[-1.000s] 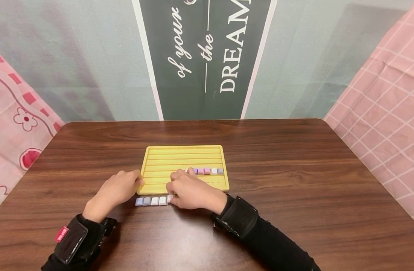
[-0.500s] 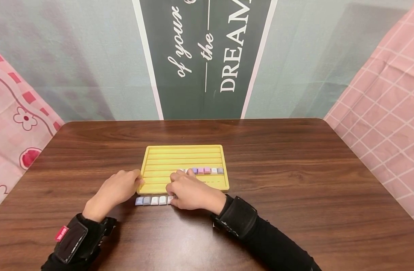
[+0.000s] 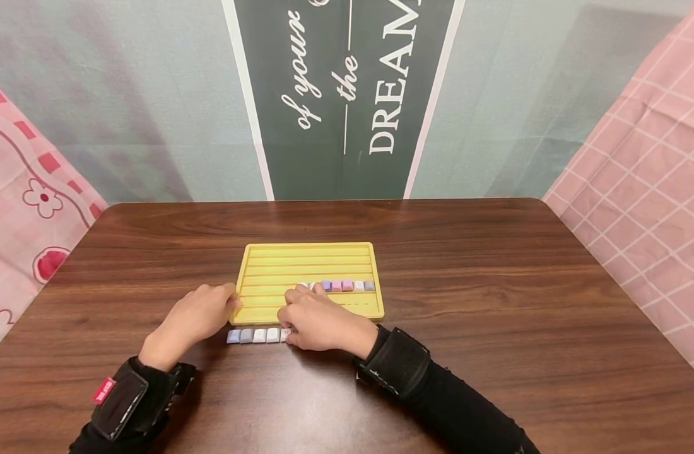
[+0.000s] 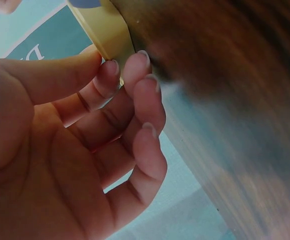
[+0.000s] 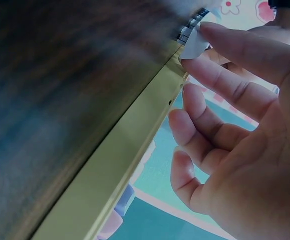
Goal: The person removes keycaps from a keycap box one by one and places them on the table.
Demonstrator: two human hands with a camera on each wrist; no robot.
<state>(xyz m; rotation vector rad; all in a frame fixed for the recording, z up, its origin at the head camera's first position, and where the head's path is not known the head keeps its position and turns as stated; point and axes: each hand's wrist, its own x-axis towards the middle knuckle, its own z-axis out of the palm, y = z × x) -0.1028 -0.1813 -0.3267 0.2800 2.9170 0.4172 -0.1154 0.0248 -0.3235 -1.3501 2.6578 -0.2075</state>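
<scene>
In the head view, a yellow ridged tray (image 3: 301,269) lies on the table. My left hand (image 3: 196,318) holds its front left corner, with thumb and index finger at the tray edge (image 4: 116,37) in the left wrist view. Along the tray's near side runs a row of pale keycaps (image 3: 259,336). At that row's right end my right hand (image 3: 318,320) pinches a white keycap (image 5: 194,46) between thumb and index finger. Inside the tray, a row of purple, pink, white and grey keycaps (image 3: 347,286) sits in one groove; my right hand hides its left part.
The brown wooden table (image 3: 483,302) extends around the tray. Behind it hangs a grey-green cloth (image 3: 347,170) with white lettering. Pink patterned cloths stand at the left (image 3: 35,252) and right (image 3: 653,189) sides.
The white keycap at my right fingertips has come down slightly, level with the row. Another white keycap in the tray shows past my right hand. My left hand stays at the corner.
</scene>
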